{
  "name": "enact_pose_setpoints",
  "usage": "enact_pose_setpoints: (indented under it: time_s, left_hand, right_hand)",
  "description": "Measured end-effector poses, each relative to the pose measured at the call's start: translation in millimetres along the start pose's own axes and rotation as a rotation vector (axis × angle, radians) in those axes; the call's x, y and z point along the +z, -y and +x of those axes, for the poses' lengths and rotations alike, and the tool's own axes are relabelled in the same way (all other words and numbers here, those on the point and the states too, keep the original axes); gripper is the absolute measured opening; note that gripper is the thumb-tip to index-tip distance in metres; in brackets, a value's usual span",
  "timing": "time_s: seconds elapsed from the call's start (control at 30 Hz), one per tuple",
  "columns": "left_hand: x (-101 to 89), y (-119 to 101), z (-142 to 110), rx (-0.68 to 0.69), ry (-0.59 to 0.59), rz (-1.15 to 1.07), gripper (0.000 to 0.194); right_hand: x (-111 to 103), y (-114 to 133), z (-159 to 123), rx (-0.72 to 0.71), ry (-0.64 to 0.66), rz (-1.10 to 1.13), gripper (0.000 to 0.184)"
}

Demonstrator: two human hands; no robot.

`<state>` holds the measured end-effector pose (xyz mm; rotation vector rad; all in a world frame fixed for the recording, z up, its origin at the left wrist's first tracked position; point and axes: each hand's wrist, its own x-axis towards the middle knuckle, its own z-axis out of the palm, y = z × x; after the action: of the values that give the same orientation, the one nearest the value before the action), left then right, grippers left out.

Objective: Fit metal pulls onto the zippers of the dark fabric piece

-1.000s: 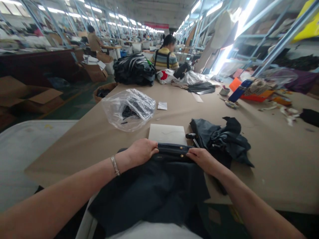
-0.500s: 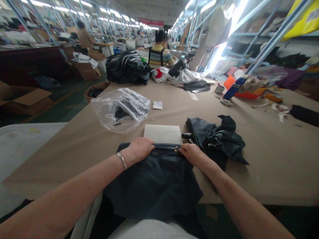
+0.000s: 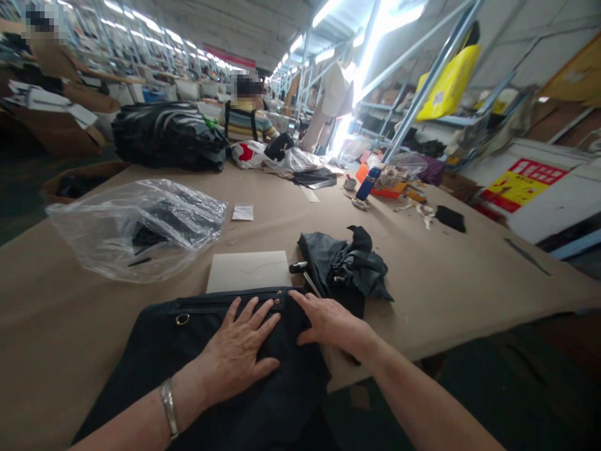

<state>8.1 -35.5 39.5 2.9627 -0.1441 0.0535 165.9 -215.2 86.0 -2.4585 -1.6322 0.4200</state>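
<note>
A dark leather bag piece (image 3: 183,369) lies flat at the near edge of the table, with a zipper (image 3: 225,300) along its far side and a gold ring (image 3: 183,319) at its left. My left hand (image 3: 244,351) rests on it, palm down with fingers spread, the fingertips by the zipper. At the piece's right end, my right hand (image 3: 331,322) touches the leather with thumb and index finger apart. Beyond the zipper is a pale board (image 3: 248,268). A hammer (image 3: 300,269) with a black head lies right of the board, partly hidden by crumpled dark leather (image 3: 350,260).
To the left lies a clear plastic bag (image 3: 141,225) with dark pieces inside. A small white paper (image 3: 243,213) is behind the board. Farther back are a dark leather stack (image 3: 169,134), an orange tray (image 3: 392,190) and a blue box (image 3: 369,183). Another person (image 3: 246,119) sits beyond the table.
My left hand has let go of the zipper edge and now lies spread on the leather. My right hand's fingers have opened out. The view has turned right, and a gold ring now shows.
</note>
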Motion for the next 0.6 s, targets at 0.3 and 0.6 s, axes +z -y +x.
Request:
enact_pose_setpoints:
  time_s: [0.3,0.6]
  left_hand:
    - [-8.9,10,9,-0.056,0.019,0.003,0.068]
    - [-10.4,12,4,-0.079,0.05,-0.03,0.069]
  right_hand:
    - [-38,-78,-20,0.194,-0.41,-0.404,0.018]
    - [-103,-110,-5,0.032,-0.88,-0.212,0.009]
